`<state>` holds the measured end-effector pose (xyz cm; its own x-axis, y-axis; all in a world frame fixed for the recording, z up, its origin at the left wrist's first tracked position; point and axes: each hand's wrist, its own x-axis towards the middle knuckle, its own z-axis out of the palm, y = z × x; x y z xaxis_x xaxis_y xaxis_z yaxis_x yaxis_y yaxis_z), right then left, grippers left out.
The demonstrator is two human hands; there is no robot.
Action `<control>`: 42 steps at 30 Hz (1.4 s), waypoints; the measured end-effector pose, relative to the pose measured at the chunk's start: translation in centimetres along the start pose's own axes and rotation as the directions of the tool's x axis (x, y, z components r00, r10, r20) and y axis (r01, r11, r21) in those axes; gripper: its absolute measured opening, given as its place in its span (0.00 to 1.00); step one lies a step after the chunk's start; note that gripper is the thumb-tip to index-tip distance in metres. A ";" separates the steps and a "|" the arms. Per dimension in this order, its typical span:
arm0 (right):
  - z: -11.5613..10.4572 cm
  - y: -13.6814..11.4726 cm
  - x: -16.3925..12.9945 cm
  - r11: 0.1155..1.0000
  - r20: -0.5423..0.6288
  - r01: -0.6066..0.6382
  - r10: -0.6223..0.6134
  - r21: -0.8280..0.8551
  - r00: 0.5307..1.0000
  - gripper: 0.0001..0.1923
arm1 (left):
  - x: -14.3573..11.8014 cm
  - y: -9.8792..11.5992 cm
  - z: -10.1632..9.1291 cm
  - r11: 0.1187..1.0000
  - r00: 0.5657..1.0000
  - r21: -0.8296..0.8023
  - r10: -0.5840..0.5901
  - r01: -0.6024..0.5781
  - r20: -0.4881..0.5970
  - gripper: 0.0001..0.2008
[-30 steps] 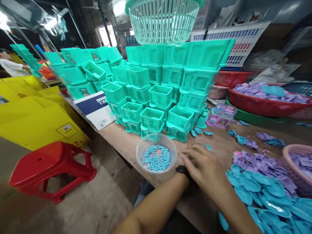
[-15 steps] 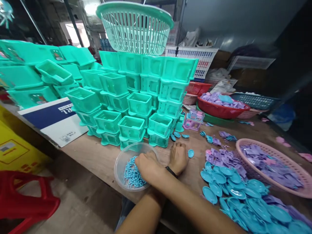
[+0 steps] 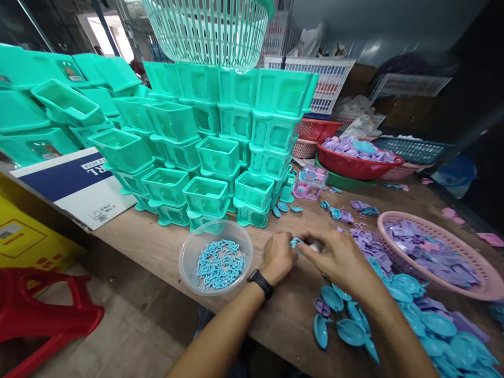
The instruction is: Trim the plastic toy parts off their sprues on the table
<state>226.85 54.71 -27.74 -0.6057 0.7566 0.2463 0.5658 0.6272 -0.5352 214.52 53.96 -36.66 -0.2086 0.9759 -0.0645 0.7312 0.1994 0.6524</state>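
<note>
At a wooden tabletop (image 3: 165,247), the left hand (image 3: 277,257) and right hand (image 3: 334,257) meet fingertip to fingertip, pinching one small blue plastic piece (image 3: 295,242) between them, apparently pressing parts together. One clear bowl (image 3: 216,257) of blue clips sits just beside the left hand, within reach; one pink basket (image 3: 437,252) holds purple parts.

Stacked teal tubs (image 3: 220,152) carry a teal basket (image 3: 212,29), beside a red bowl (image 3: 356,165) of purple pieces and a red stool (image 3: 35,320).
</note>
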 end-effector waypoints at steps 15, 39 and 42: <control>5.4 7.0 -4.9 0.973 -0.157 -0.165 0.190 0.159 0.969 0.14 | -3.4 -2.3 -0.1 0.817 0.978 -0.573 -0.064 -0.062 -0.198 0.05; 8.2 4.2 -7.2 0.482 -0.161 -0.263 0.673 0.836 0.722 0.24 | -4.3 -1.3 0.8 0.235 0.987 -0.972 -0.153 -0.003 -0.040 0.21; 8.5 4.3 -7.4 0.575 -0.251 -0.253 0.654 0.778 0.714 0.22 | -4.5 -0.9 0.9 0.182 0.989 -0.982 -0.145 0.053 0.026 0.16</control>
<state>229.05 50.24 -38.71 0.0778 0.9966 0.0284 0.0435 0.0251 -0.9987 215.34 49.50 -37.63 -0.2950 0.9388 -0.1780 -0.5153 0.0006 0.8570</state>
